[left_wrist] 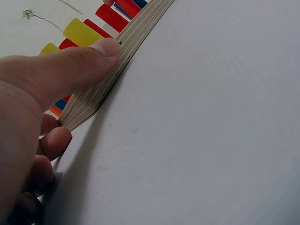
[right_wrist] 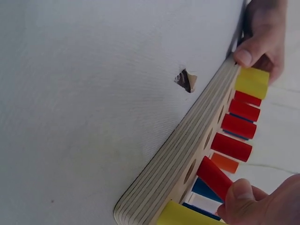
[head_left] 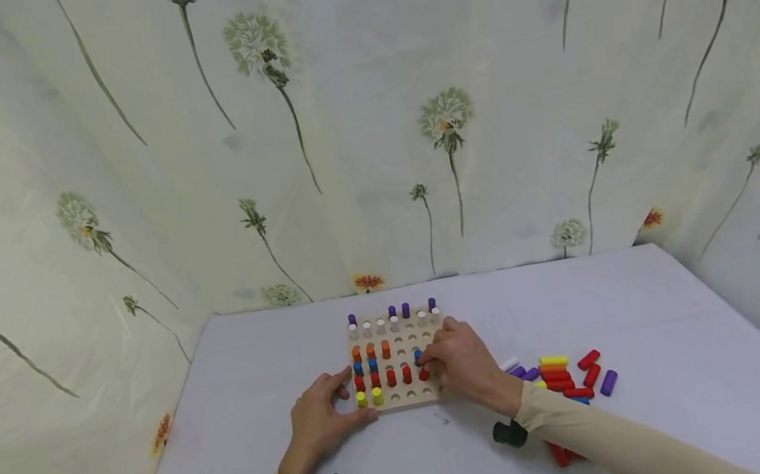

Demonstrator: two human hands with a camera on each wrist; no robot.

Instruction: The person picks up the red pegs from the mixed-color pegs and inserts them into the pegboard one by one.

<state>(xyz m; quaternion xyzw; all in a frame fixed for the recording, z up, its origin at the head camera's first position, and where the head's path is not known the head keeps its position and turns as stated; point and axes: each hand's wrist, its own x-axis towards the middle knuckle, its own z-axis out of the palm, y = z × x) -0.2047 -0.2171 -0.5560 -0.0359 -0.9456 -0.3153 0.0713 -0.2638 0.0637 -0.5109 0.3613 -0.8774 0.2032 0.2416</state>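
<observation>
We've got the left hand (head_left: 318, 417) gripping the near-left corner of the wooden pegboard (right_wrist: 171, 154), thumb on its front edge. Our right hand (head_left: 466, 358) pinches a red peg (right_wrist: 214, 177), tilted, at the red row; can't tell if it's in a hole. Pegboard sits on the tabletop (head_left: 231, 420), white pegs (head_left: 381, 327) and purple pegs (head_left: 406, 310) upright at its far side. Loose pegs (head_left: 558, 376) lie to its right, partly hidden by our right sleeve (head_left: 582, 427).

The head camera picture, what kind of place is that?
Probably a little indoor table corner, maybe for puzzles or games: a flower-patterned, curtain-like backdrop rises behind and beside a pale-topped table, which holds a wooden pegboard and colourful pegs.
</observation>
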